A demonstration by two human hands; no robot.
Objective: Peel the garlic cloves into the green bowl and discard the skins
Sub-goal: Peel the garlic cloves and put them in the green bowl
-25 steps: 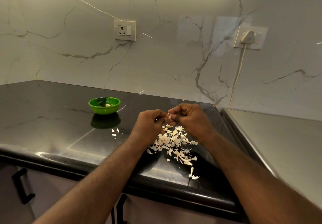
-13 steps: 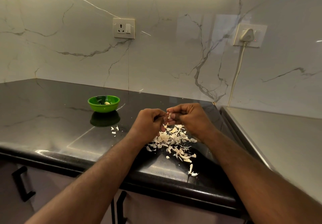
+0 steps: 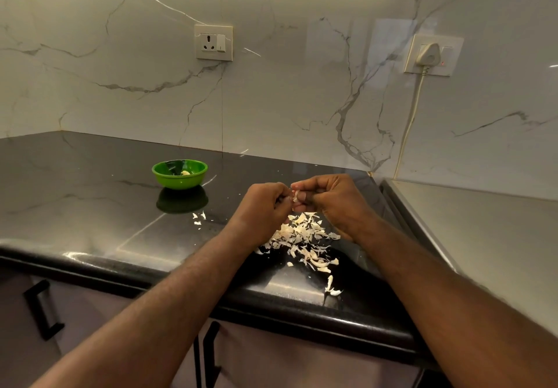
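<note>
Pinching one garlic clove (image 3: 296,196) between left grip (image 3: 262,206) and right grip (image 3: 332,200), over the skins (image 3: 305,236) on the desk (image 3: 90,191). I reckon it's tiny, light and slippery with papery skin, so I'd nip the tip.

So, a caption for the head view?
Left hand and right hand peel a garlic clove over the skins, green bowl nearby.

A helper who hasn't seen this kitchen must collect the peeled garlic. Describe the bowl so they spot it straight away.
Find the black countertop below the marble wall, then the wall socket with no plug in it. Below that socket stands the green bowl, left of the pile of skins; it is the only dish and the only bright green thing there.
</note>
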